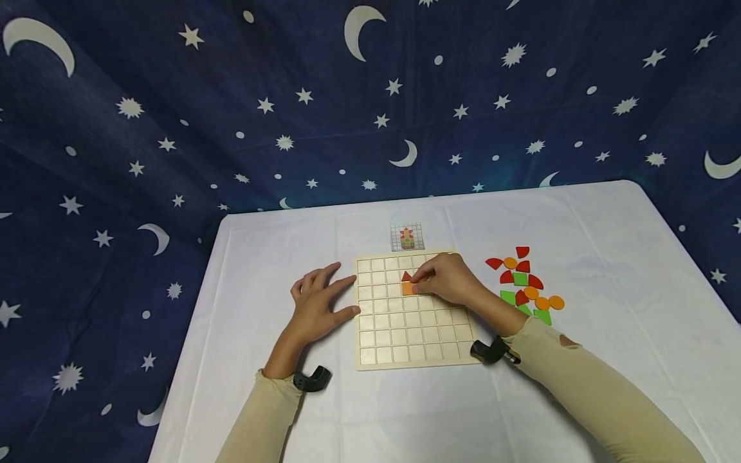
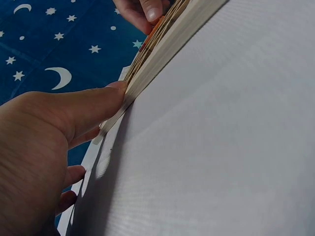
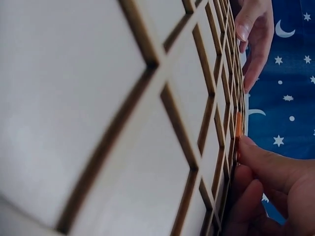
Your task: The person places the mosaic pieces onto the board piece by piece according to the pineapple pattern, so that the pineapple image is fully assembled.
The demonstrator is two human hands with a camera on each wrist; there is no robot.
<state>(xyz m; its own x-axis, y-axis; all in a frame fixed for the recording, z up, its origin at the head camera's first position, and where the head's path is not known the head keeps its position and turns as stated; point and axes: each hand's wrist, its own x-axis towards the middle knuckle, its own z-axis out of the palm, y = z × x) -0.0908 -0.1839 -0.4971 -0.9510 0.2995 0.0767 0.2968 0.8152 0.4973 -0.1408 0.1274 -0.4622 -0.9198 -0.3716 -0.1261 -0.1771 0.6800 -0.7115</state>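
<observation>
A pale wooden grid board lies flat on the white-covered table. On it an orange square tile sits in a cell just below a red triangle tile. My right hand reaches over the board from the right, thumb and curled fingers pinching at the orange square tile; the fingers hide part of it. Spread beside the board's left edge, my left hand touches that edge with its thumb and a fingertip. In the left wrist view, the left thumb rests against the board's side.
A small pattern card with a gridded picture lies behind the board. To the right are scattered loose tiles: red quarter circles, orange circles and green squares. A dark star-and-moon curtain hangs behind the table.
</observation>
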